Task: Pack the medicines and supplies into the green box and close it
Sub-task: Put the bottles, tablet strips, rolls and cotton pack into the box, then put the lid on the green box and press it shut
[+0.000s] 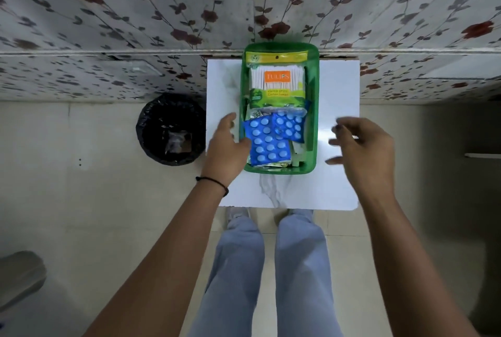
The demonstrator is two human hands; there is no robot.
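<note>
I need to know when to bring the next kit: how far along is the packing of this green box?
Mostly packed. The green box on the white table already holds a cotton swab packet and blue pill strips. The left hand rests at the box's left edge by the strips; the right hand hovers open, empty. No lid is visible, so closing remains.
</note>
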